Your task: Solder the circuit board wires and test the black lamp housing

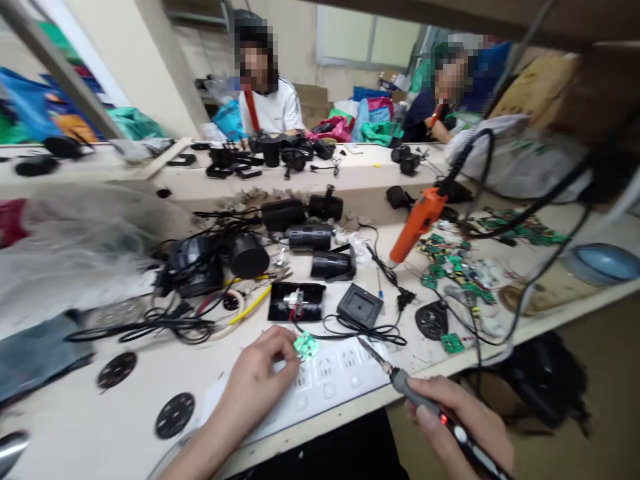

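Note:
Pinched between the thumb and fingers of my left hand (267,370) is a small green circuit board (306,345), above a white printed sheet (327,380). My right hand (457,417) grips a soldering iron (430,403) with a small red light on its handle. The iron's tip points up and left, apart from the board. Just behind the board lies an open black housing (296,302) with a white part and red wires inside. A black square cover (360,305) rests to its right, with a black cable (370,331) in front.
An orange electric screwdriver (419,225) hangs at centre right. Several green boards (453,260) and a blue bowl (603,262) lie on the right. Black lamp housings (310,237) fill the middle. Round black discs (175,415) lie left. Two people (273,100) sit across the bench.

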Tool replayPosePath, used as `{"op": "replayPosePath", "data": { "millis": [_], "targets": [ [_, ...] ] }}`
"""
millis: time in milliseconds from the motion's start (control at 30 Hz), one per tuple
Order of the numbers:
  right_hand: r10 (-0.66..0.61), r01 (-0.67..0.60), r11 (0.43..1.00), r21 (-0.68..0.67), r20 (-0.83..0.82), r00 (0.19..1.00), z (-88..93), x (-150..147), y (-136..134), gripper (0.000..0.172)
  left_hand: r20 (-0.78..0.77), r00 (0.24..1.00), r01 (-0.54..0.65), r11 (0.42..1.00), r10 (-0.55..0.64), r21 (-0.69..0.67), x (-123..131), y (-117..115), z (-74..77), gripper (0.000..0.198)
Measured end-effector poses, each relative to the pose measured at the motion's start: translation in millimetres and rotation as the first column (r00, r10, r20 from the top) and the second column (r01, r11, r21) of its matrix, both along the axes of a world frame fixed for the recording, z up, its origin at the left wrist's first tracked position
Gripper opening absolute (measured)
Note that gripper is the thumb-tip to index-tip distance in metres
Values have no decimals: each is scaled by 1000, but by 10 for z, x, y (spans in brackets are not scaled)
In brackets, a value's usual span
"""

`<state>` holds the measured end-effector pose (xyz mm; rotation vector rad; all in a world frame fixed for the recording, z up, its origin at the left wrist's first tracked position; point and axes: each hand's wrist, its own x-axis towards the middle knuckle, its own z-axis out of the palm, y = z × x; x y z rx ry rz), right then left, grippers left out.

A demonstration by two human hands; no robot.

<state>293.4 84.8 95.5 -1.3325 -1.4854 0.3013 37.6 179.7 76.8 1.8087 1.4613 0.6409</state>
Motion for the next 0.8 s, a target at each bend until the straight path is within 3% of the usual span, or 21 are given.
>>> {"op": "replayPosePath", "data": {
  "millis": [67,133,200,267,400,600,733,800],
  "targets": [
    [-187,187,982,-15,6,982,131,170,-3,14,-46,999,21,1000,-21,0,-22,30,-25,17],
    [-410,411,912,-3,63,910,280,374,-1,16,-82,996,36,999,-37,-10,-39,55,-43,19],
    [-552,555,831,21,142,821,421,555,26,20,-102,994,44,999,-46,-18,-46,69,-50,22],
    [-576,584,811,36,228,785,527,672,97,21,-109,993,42,999,-43,-16,-44,71,-48,23],
    [-532,548,834,66,359,767,584,740,358,18,-87,996,32,999,-31,7,-32,55,-30,23],
    [-497,571,814,-110,378,781,329,793,692,30,-65,998,-5,999,7,40,-91,-27,9,23],
    [-537,543,793,-274,103,837,7,775,583,67,-113,987,-99,984,116,148,-266,-212,64,28],
    [-537,493,800,-342,-41,843,-170,674,408,68,-134,980,-123,976,149,180,-420,-364,99,30]
  ]
}}
